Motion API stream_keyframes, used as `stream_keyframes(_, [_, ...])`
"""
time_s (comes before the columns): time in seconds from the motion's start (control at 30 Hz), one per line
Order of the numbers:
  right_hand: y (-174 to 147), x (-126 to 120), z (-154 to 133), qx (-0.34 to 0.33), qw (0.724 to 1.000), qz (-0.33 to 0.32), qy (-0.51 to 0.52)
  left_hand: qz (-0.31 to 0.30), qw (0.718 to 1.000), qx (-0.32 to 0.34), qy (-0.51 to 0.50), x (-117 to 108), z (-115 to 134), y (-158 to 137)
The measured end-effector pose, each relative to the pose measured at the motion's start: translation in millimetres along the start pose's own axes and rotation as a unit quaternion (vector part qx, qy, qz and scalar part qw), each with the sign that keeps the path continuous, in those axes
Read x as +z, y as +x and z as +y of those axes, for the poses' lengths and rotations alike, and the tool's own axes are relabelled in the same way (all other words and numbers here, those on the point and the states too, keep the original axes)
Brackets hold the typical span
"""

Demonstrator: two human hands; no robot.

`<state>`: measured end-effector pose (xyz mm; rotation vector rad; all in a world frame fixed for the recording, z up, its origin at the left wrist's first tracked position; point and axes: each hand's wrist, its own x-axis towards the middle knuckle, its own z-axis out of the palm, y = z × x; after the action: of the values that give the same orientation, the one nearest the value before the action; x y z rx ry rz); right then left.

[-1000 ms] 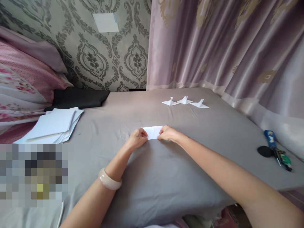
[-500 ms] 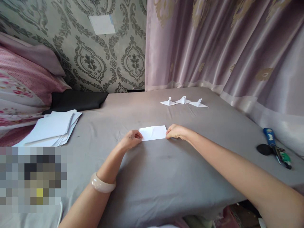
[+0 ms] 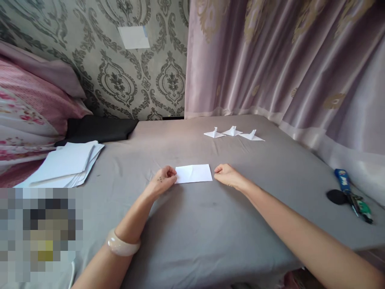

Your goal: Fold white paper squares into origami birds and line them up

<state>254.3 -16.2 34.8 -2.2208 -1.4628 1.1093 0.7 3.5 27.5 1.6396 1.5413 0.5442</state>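
Note:
A folded white sheet of paper lies as a long rectangle on the grey cloth, with a faint crease near its middle. My left hand pinches its left edge between thumb and fingers; a pale bangle circles that wrist. Just off the paper's right edge, my right hand has its fingers curled together, a small gap between them and the paper, and nothing shows in them. Behind stand three folded paper figures in a row: the left one, the middle one and the right one.
A stack of white paper lies at the left, by a folded black cloth. Far right are a blue-wrapped item and a black round piece. A curtain hangs behind. A blurred patch hides the lower left.
My right hand has let go of the paper's right edge and moved slightly right. My left hand still grips the left edge. The view has tilted up a little.

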Motion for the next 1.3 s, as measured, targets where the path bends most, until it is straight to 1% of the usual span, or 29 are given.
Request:
stream_keyframes(0.07, [0,8,1,-0.016,0.999,0.030,0.028,0.029,1.000,0.012,0.002,4,0,2])
stream_keyframes(0.13, [2,16,1,-0.032,0.997,0.051,0.053,0.040,0.998,0.048,0.011,9,2,5])
stream_keyframes(0.23, [5,27,-1,-0.059,0.992,0.072,0.088,0.019,0.990,0.132,0.052,21,2,12])
stream_keyframes(0.27, [6,30,-1,-0.070,0.990,0.076,0.099,0.007,0.986,0.150,0.065,24,2,14])
stream_keyframes(0.37, [4,37,-1,-0.119,0.982,0.076,0.129,-0.002,0.981,0.178,0.074,32,0,18])
stream_keyframes(0.47, [-7,40,-2,-0.182,0.967,0.088,0.154,0.028,0.973,0.227,0.040,30,2,13])
stream_keyframes(0.57, [-22,40,-3,-0.248,0.949,0.102,0.166,0.072,0.953,0.293,-0.007,23,7,5])
stream_keyframes(0.6, [-26,39,-3,-0.282,0.939,0.106,0.166,0.087,0.947,0.310,-0.015,20,9,3])
stream_keyframes(0.63, [-29,37,-2,-0.349,0.914,0.131,0.158,0.100,0.941,0.322,-0.020,17,11,1])
stream_keyframes(0.67, [-31,35,-1,-0.386,0.892,0.177,0.154,0.110,0.938,0.328,-0.022,15,12,-1])
stream_keyframes(0.7, [-31,33,1,-0.406,0.872,0.231,0.149,0.115,0.936,0.331,-0.025,13,12,-2])
stream_keyframes(0.73, [-29,30,4,-0.411,0.855,0.283,0.140,0.112,0.937,0.330,-0.028,12,12,-3])
stream_keyframes(0.77, [-26,26,8,-0.402,0.845,0.328,0.129,0.104,0.939,0.326,-0.034,12,12,-2])
stream_keyframes(0.8, [-23,23,12,-0.387,0.841,0.360,0.113,0.091,0.942,0.321,-0.044,12,11,-2])
stream_keyframes(0.83, [-19,20,16,-0.372,0.844,0.374,0.093,0.072,0.945,0.314,-0.058,12,9,-1])
stream_keyframes(0.87, [-14,17,21,-0.371,0.847,0.376,0.065,0.051,0.948,0.306,-0.076,13,8,0])
stream_keyframes(0.93, [-7,13,29,-0.386,0.863,0.326,-0.006,0.013,0.951,0.289,-0.111,16,4,3])
stream_keyframes(0.97, [-5,12,32,-0.399,0.865,0.303,-0.038,0.000,0.951,0.282,-0.124,17,3,4])
stream_keyframes(1.0, [-4,13,34,-0.412,0.865,0.279,-0.068,-0.009,0.952,0.276,-0.131,18,1,6])
stream_keyframes(1.07, [-4,16,35,-0.436,0.856,0.251,-0.117,-0.018,0.955,0.269,-0.125,20,-3,9])
stream_keyframes(1.13, [-7,20,34,-0.459,0.843,0.233,-0.156,-0.020,0.958,0.274,-0.087,20,-7,11])
stream_keyframes(1.2, [-10,23,32,-0.474,0.833,0.219,-0.184,-0.015,0.956,0.293,-0.014,19,-11,14])
stream_keyframes(1.3, [-11,23,31,-0.478,0.833,0.199,-0.197,0.005,0.932,0.337,0.132,16,-18,17])
